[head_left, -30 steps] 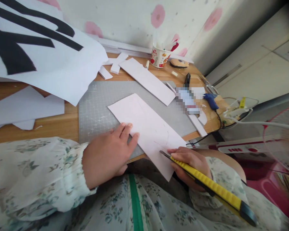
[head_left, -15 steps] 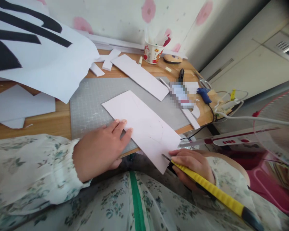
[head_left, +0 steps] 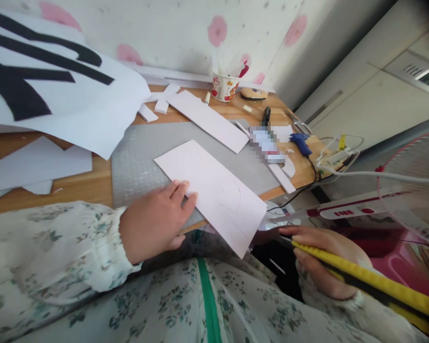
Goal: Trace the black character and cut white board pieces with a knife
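Note:
A white foam board piece (head_left: 214, 190) with faint pencil curves lies aslant on the grey cutting mat (head_left: 136, 138), its near corner jutting past the table edge. The fingers of my left hand (head_left: 157, 214) rest flat on the board's near-left edge, slightly apart, with the thumb lower down. Off to the right of the board, beyond the table edge, my right hand (head_left: 325, 257) is closed around a yellow and black utility knife (head_left: 364, 276). Its tip is partly hidden by my fingers and apart from the board.
Behind lies another white strip (head_left: 209, 119). A pixelated phone (head_left: 268, 143), a blue glue gun (head_left: 301, 143) and scissors (head_left: 300, 124) are at right. Farther back stand a paper cup (head_left: 224, 88) and a mouse (head_left: 253, 94). A large printed sheet (head_left: 93, 105) covers the left.
My right hand has drawn the knife away from the board's near corner, to the right. My left hand stays on the board. The view has shifted slightly.

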The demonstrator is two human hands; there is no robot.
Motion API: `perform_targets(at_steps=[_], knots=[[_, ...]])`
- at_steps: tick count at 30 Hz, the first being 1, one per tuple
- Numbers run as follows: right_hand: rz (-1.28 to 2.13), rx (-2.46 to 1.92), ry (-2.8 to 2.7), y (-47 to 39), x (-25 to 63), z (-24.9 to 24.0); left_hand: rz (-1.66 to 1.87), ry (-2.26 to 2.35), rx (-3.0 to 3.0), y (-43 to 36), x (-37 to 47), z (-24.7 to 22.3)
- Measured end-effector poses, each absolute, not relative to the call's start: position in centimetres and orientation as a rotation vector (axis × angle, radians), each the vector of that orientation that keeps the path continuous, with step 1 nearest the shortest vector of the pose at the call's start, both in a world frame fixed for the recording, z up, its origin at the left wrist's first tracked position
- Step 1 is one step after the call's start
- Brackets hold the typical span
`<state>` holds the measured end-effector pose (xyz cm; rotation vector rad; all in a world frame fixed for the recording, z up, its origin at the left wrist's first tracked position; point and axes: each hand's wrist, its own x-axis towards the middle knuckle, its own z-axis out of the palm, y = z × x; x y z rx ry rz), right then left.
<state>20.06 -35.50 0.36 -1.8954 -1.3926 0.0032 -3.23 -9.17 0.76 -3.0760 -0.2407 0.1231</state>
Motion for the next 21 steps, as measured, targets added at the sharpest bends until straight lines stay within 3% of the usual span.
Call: perform_targets(at_steps=[3, 8, 13, 18, 21], knots=[[-0.045, -1.799, -1.162, -34.2, 20.8, -1.7, 0.061, -0.295, -3.048, -9.5, -3.2, 1.0], [0.290, -1.601, -0.665, -28.9, 19.4, -4.5, -0.098, -0.245, -3.101, -10.4, -2.9, 0.5], [0.485, -1.501, -0.437, -26.8, 17.0, -3.9, -0.205, -0.087, -3.084, -11.1, -1.9, -1.3], [0.427, -1.713, -0.970, -24.9, 20.5, -1.1, -0.702, 0.176, -2.896, -9.2, -2.2, -1.4], [0.038, -1.936, -1.558, -22.5, 24.4, 0.6, -0.849, 0.249, -2.835, -7.0, -2.9, -0.6]])
